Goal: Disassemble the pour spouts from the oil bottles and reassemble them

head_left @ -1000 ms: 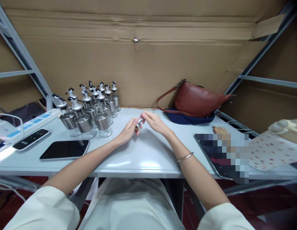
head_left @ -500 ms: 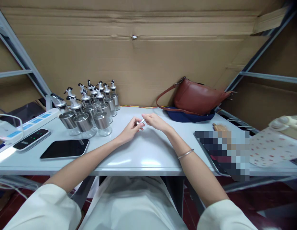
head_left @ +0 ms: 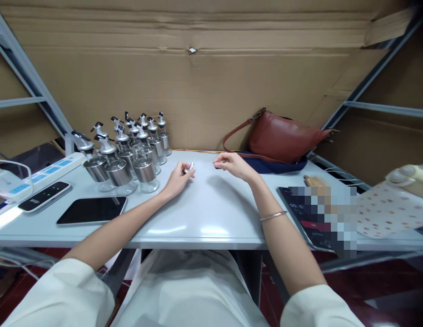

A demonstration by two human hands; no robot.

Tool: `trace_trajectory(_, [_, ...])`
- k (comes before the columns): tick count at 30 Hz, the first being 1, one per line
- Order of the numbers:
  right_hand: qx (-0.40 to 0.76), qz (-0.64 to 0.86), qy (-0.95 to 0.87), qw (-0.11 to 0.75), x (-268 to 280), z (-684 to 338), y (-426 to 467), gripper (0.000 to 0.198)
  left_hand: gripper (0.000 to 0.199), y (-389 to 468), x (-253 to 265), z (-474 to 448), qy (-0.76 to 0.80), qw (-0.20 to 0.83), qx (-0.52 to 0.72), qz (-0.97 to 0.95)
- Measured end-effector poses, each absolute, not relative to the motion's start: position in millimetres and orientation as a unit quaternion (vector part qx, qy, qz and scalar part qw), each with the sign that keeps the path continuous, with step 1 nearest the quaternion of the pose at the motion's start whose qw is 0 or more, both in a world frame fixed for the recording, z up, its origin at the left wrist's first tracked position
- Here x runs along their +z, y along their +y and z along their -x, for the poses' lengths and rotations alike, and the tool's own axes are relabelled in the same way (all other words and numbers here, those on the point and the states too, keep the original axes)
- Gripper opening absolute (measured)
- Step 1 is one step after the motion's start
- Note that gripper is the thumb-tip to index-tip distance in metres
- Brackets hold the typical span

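Note:
My left hand [head_left: 179, 178] is closed around a small silver pourer top [head_left: 190, 168], whose lower part the fingers hide. It resembles the tops on the bottles. Apart from it, to the right, my right hand [head_left: 231, 164] hovers over the table with thumb and fingertips pinched together. A tiny dark bit shows at those fingertips, too small to name. To the left of my left hand, a glass bottle with a steel band [head_left: 145, 170] stands upright without a top. Behind and beside it are several like bottles [head_left: 118, 172] with silver and black pourer tops.
A tablet [head_left: 92, 210], a white device with green lights [head_left: 44, 197] and a power strip [head_left: 51, 175] lie left. Toward the right are a brown handbag [head_left: 282, 136] on dark blue cloth, a phone [head_left: 296, 209], partly blurred, and a spotted white bag [head_left: 385, 209]. Cardboard [head_left: 204, 100] walls the back.
My hands have drawn apart: the left moved left with the silver pourer top, the right moved right and slightly up. The phone's screen now shows digits.

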State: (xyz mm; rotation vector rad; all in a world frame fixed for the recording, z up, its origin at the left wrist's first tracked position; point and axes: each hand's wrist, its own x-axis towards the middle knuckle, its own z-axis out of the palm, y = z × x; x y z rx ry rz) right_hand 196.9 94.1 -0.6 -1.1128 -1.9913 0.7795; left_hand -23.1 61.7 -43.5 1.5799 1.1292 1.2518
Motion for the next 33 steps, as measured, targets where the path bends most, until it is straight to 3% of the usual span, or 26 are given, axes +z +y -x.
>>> trace_trajectory(6, [0.18,0.558,-0.769,0.253,-5.0,-216.3,96.4,0.014,0.021,60.3,-42.6,20.2,0.436,0.442,0.523,-0.585])
trace_trajectory(12, [0.184,0.585,-0.763,0.203,-8.7,-218.9,99.4,0.009,0.021,60.4,-40.5,21.5,0.447,0.407,0.523,-0.601])
trace_trajectory(21, [0.215,0.606,-0.757,0.116,-6.7,-218.5,96.9,0.01,0.03,54.4,-32.9,17.8,0.438,0.451,0.499,-0.597])
trace_trajectory(24, [0.208,0.612,-0.753,0.122,-2.6,-220.3,95.6,0.01,0.031,54.8,-33.9,17.6,0.435,0.458,0.497,-0.595])
trace_trajectory(29, [0.167,0.59,-0.76,0.218,4.2,-197.7,86.8,0.037,0.03,56.6,-35.9,16.6,0.417,0.472,0.492,-0.601])
trace_trajectory(31, [0.221,0.515,-0.781,0.275,2.1,-178.5,80.6,0.043,0.029,57.5,-37.1,16.4,0.414,0.476,0.492,-0.6])
trace_trajectory(33, [0.301,0.428,-0.805,0.279,-2.3,-160.9,74.8,0.045,0.028,58.9,-38.9,16.9,0.409,0.472,0.493,-0.605])
